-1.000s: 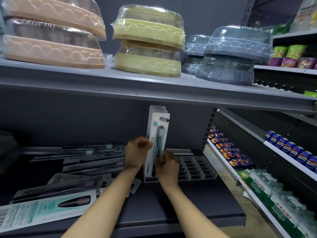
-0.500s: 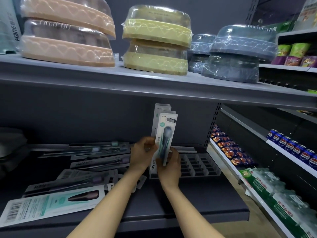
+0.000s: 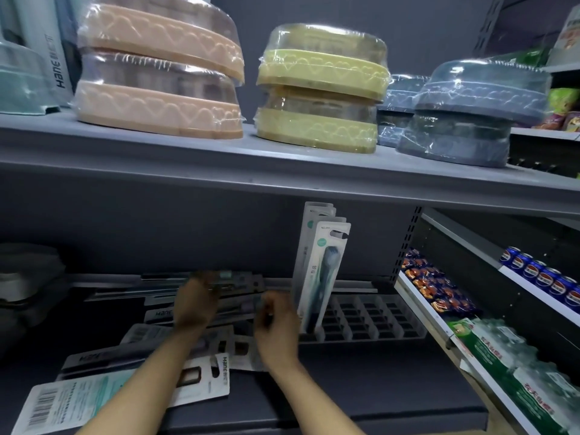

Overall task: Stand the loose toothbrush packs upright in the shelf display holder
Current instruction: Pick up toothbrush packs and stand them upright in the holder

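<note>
Several toothbrush packs (image 3: 323, 271) stand upright at the left end of the slotted grey display holder (image 3: 370, 318) on the lower shelf. Loose toothbrush packs (image 3: 201, 381) lie flat in a heap to the left of the holder, more of them stacked at the back (image 3: 125, 287). My left hand (image 3: 196, 301) reaches over the heap toward the back packs, blurred, with nothing visibly held. My right hand (image 3: 276, 324) hovers just left of the upright packs, fingers loosely curled and holding nothing.
The upper shelf (image 3: 282, 171) hangs low over the holder and carries wrapped stacks of basins (image 3: 157, 89). To the right, side shelves hold snack packs (image 3: 436, 287), cans (image 3: 546, 277) and bottled water (image 3: 508, 365). Most holder slots to the right are unfilled.
Both hands have let go of the upright pack, which now stands in the holder. My left hand moved left over the loose packs; my right hand drew back to the left.
</note>
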Motion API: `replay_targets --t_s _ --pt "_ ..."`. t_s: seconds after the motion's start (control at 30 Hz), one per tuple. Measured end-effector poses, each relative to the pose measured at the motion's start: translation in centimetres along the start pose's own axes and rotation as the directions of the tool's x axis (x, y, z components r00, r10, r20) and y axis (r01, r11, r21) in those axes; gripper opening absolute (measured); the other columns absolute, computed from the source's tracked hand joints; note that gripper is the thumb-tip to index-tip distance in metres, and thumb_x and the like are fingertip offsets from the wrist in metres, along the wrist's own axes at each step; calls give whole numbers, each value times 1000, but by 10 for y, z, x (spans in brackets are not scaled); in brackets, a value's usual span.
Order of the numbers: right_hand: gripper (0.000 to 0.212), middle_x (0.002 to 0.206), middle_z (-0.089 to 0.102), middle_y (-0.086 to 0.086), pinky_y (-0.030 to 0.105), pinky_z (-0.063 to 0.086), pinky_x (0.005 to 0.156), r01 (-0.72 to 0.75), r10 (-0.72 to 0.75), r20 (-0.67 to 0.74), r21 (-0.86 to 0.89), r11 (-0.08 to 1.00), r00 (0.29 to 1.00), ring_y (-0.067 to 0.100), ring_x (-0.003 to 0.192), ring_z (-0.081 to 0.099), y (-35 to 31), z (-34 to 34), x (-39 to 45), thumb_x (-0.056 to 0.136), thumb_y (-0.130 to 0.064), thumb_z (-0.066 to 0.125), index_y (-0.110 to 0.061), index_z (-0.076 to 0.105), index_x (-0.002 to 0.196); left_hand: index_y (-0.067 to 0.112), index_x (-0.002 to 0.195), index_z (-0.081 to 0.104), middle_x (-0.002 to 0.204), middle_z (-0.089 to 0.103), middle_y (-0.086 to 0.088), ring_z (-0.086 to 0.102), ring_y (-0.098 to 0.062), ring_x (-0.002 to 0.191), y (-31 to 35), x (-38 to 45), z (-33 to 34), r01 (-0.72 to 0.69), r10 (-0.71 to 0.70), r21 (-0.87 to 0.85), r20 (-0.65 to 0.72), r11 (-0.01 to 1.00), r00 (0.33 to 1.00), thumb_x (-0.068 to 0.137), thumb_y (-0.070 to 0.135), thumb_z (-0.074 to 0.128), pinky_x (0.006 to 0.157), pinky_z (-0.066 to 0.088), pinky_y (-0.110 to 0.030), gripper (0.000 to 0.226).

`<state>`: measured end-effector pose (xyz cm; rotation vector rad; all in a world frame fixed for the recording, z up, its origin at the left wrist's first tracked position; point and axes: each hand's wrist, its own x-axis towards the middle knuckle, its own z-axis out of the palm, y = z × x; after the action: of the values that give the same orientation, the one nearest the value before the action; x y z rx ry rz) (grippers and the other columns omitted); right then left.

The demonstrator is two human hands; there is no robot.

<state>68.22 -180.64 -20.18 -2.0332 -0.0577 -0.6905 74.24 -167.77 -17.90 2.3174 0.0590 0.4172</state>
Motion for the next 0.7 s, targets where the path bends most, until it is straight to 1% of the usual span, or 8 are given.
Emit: replay_targets --t_s 0.07,0.17,0.27,0.33,0.4,0.47,0.6,0.7 --pt "25 98 55 3 9 33 69 -74 83 182 -56 996 980 10 87 51 -7 19 11 86 -3 45 -10 58 107 7 112 60 119 61 -19 59 -38 106 -18 8 -7 48 -48 91 -10 995 999 87 5 51 79 47 -42 27" --pt "29 112 60 14 16 36 78 -195 211 268 -86 977 940 23 102 56 -13 42 21 88 -5 45 -9 56 114 13 113 58 127 53 -14 54 -37 112 -40 17 -10 52 -57 194 19 980 998 85 6 51 78 48 -42 29" --pt "29 115 60 13 19 38 81 -294 297 307 -58 954 904 25 109 56 -19 56 26 89 -7 47 -5 55 117 15 127 49 143 38 -10 41 -32 129 -52 24 -9 -6 -23 292 95 956 995 86 9 51 93 45 -45 41" --pt "33 116 58 10 22 40 87 -352 340 331 -25 936 880 23 111 54 -23 62 28 90 -13 49 -5 51 122 19 139 36 153 22 -5 23 -27 141 -57 27 -6 -55 -14 380 175 923 984 89 13 47 106 34 -47 51" --pt "42 125 54 11 29 41 100 -402 377 353 -3 916 856 23 120 50 -25 63 30 90 -16 50 -7 45 130 24 142 30 156 17 -1 13 -24 144 -59 29 -5 -74 -41 452 240 889 970 92 16 42 112 24 -50 52" --pt "49 139 47 10 33 36 109 -442 408 380 3 897 830 24 129 44 -27 63 30 91 -18 49 -9 37 138 27 141 31 154 23 -1 16 -24 144 -59 30 -5 -69 -66 468 264 881 962 92 15 40 112 21 -52 52" --pt "50 142 45 9 35 37 110 -521 454 411 62 851 790 24 128 45 -28 66 30 92 -21 46 -16 35 141 22 129 47 137 49 -8 45 -27 128 -54 30 -6 -54 -58 504 203 862 978 88 8 43 108 30 -50 43" --pt "35 129 53 6 26 41 97 -557 470 431 95 825 770 18 111 51 -30 67 30 94 -17 43 -13 45 128 20 123 54 129 54 -10 52 -29 119 -53 29 -6 -90 -12 484 204 870 979 89 12 47 104 36 -47 36"
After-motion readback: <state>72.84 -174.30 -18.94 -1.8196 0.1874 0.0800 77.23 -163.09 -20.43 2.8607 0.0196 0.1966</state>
